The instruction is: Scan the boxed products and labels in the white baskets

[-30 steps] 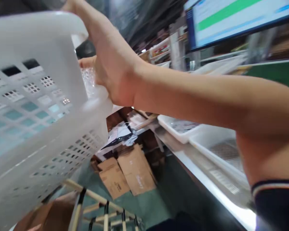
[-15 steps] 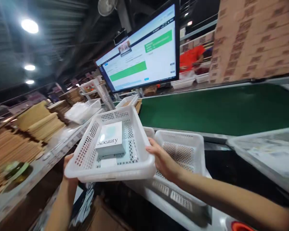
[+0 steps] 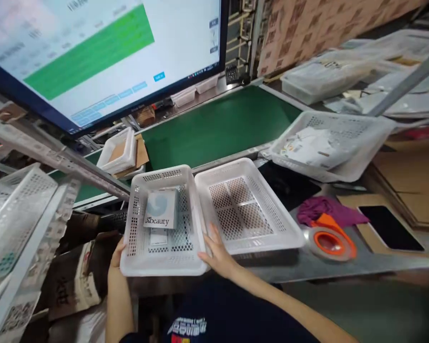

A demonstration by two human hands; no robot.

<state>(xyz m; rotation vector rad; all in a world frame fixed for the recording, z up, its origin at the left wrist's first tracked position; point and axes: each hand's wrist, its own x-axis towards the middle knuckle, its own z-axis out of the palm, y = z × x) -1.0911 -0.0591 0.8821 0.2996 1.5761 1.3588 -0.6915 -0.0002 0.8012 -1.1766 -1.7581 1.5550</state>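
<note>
A white perforated plastic basket [image 3: 164, 270] is gripped between my two hands at the work surface. Inside it lie a white box marked "beauty" [image 3: 160, 209] and a smaller white box [image 3: 158, 238] partly beneath it. My left hand [image 3: 117, 255] grips the basket's near left corner, with most fingers hidden under the rim. At the near right corner, my right hand [image 3: 216, 252] clasps the side wall, thumb on the rim. Against that side stands a second white basket [image 3: 289, 233] with nothing in it.
A monitor [image 3: 110, 62] hangs over a green conveyor belt [image 3: 214, 128]. To the right are a basket of white packets [image 3: 361, 162], a tape roll [image 3: 331, 244], purple cloth [image 3: 318, 209] and a phone [image 3: 391, 227]. Stacked trays [image 3: 123, 155] sit behind the held basket; a shelf post [image 3: 25, 247] flanks the left.
My hands have lowered the basket with the boxes to the work surface, beside the other basket. The view has tilted down and turned right, bringing the tape roll and phone into sight.
</note>
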